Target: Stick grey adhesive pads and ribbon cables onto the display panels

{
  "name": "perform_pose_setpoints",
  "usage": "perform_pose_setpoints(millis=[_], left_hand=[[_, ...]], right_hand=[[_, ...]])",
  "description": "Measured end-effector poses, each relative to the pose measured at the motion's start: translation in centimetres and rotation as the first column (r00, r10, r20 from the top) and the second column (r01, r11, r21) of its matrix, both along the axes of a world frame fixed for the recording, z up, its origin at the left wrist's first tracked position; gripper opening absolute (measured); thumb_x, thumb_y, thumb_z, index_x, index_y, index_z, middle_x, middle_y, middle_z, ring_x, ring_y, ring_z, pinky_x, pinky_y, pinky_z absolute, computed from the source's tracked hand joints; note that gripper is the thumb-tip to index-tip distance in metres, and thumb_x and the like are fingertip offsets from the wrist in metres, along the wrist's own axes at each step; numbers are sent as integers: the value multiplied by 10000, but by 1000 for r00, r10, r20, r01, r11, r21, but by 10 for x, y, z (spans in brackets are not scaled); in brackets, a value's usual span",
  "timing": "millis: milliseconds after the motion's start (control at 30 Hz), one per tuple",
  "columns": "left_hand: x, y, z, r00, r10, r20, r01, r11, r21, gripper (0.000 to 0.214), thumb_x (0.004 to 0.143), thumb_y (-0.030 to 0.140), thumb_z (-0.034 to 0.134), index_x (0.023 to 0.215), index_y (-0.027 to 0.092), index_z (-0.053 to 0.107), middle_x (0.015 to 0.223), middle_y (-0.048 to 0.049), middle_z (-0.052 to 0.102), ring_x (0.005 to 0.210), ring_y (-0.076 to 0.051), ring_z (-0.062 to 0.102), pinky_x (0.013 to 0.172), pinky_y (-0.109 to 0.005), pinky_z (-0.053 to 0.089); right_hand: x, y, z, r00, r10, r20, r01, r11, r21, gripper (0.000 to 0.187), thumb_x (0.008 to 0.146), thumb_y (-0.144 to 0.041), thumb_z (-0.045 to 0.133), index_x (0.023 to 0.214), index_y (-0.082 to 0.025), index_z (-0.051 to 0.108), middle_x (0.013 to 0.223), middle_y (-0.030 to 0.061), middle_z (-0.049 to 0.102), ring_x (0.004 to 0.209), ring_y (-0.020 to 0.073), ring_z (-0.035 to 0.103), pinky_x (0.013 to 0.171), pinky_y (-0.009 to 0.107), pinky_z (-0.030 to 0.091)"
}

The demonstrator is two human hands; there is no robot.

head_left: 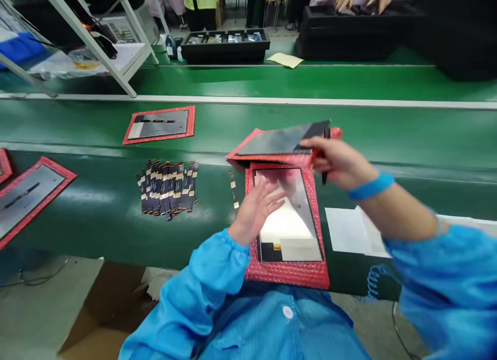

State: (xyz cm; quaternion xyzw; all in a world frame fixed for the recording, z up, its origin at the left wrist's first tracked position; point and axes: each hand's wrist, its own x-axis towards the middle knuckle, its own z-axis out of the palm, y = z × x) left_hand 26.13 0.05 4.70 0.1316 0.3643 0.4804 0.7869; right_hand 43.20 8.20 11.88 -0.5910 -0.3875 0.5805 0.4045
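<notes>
My left hand (259, 209), fingers stretched out, hovers at the left edge of a display panel (293, 215) or lightly touches it; I cannot tell which. That panel lies face up on a red bubble-wrap sheet (287, 274), with a gold connector at its lower left. At the panel's far end my right hand (334, 158) grips the edge of a second display panel (277, 140), tilted over more red bubble wrap. A slim dark pen-like tool (325, 173) is also in that hand. Beside my left hand lies a single flex cable (233, 189).
A pile of dark flex cables (166, 188) lies left on the green bench. Further panels on red wrap lie at the back (161, 124) and far left (29, 199). White papers (349, 230) and a coiled blue cord (373, 282) are right. Across stands a black parts tray (225, 50).
</notes>
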Motion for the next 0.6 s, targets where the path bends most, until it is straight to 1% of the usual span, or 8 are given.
perform_pose_setpoints(millis=[100,167,233,267,333,433,500,600], left_hand=[[10,21,6,997,80,-4,-80,997,11,256,847,350,695,970,127,662,961,-94,740,864,-201,727,914,-351,575],[13,18,5,992,99,-73,-98,995,25,266,707,195,777,938,112,675,865,-77,751,851,-218,732,902,-342,582],[9,5,2,986,49,-156,-45,999,28,355,585,94,789,925,100,683,804,-73,756,818,-248,740,874,-370,597],[5,-4,0,980,8,-201,-1,999,34,392,558,84,788,936,98,689,803,-76,761,801,-261,743,855,-387,605],[-6,-19,-3,953,-69,-295,86,995,45,441,548,118,797,978,105,697,851,-87,774,794,-276,747,829,-407,613],[-15,-34,-8,909,-111,-402,137,990,34,484,540,186,823,1000,113,688,906,-100,777,824,-292,746,821,-416,612],[-16,-38,-13,887,-104,-450,139,989,45,525,525,232,844,1010,124,674,933,-103,773,855,-298,740,831,-422,604],[-18,-41,-18,819,-91,-567,199,971,132,529,584,369,845,1034,163,661,985,-93,762,902,-294,724,835,-425,589]], right_hand=[[-17,-94,-22,992,-69,-101,71,997,15,400,725,-385,783,578,-219,450,440,-95,306,387,50,188,331,183,167],[-22,-150,-38,993,-59,-104,66,996,67,348,700,-496,788,658,-223,575,517,-51,456,424,88,328,377,216,315],[-16,-196,-48,983,184,-26,-181,978,108,276,671,-489,814,692,-242,693,676,18,636,556,170,534,531,301,490],[-8,-216,-52,928,373,10,-372,921,120,236,675,-487,811,727,-263,757,789,44,697,621,211,595,589,338,524],[16,-245,-57,905,421,65,-425,886,184,271,744,-559,730,711,-299,797,950,60,714,704,250,641,662,383,551],[58,-264,-64,999,-14,51,5,986,168,460,758,-654,653,510,-273,723,964,84,686,681,240,621,567,363,544],[85,-262,-69,939,-336,77,324,936,138,497,690,-740,659,512,-280,724,959,105,688,753,265,635,548,350,551],[115,-246,-76,847,-520,107,509,853,112,626,552,-885,649,621,-276,780,685,97,636,570,207,550,424,322,493]])
